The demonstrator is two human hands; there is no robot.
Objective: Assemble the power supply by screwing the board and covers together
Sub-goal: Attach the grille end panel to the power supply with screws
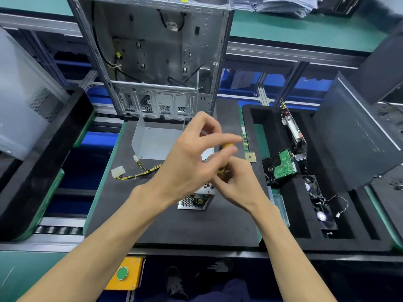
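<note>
Electronics assembly line: roller conveyor (58, 230), foam trays (283, 192), PC chassis (152, 57).

Power supply (197, 200) on mat (174, 225), computer case (152, 57) behind.

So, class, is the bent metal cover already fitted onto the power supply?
No: the metal cover lies apart on the black mat, behind the power supply, which shows under the hands.

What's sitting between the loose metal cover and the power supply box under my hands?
Nothing visible. The metal cover lies just behind the power supply box on the mat; only its cable bundle trails off left.
</note>
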